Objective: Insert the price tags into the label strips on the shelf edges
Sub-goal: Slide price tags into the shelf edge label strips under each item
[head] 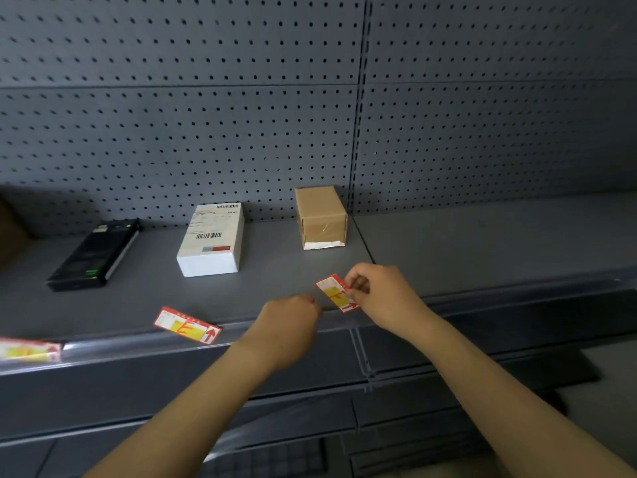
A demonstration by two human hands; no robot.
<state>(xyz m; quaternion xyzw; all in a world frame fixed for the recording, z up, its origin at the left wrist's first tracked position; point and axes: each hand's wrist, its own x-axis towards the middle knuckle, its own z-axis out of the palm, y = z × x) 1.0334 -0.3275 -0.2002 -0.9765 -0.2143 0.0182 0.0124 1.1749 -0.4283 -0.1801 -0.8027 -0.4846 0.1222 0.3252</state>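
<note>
Grey pegboard (179, 108) backed a grey shelf (482, 236) in the head view, the only view given. Along the shelf's front edge ran the clear label strip (113, 350), which serves as the landmark for everything below.

Behind the strip, well back on the shelf, sat a black device (93, 255), a white box (212, 239) and a brown carton (320, 217). One price tag (188, 325) lay tilted just behind the strip, its lower corner at the lip. Another tag (29, 350) at the far left looked already seated in the strip, though blur made that uncertain.

The right hand (382, 296) pinched a third tag (336, 293) between thumb and fingers, holding it tilted just above the strip. The left hand (293, 322) rested at the strip beside that tag with fingers curled at the lip; whether they gripped the lip could not be told.

The step in hand appeared to be seating this tag. The next move would likely call for levelling it, tucking its lower edge behind the lip, then sliding it down flat.
</note>
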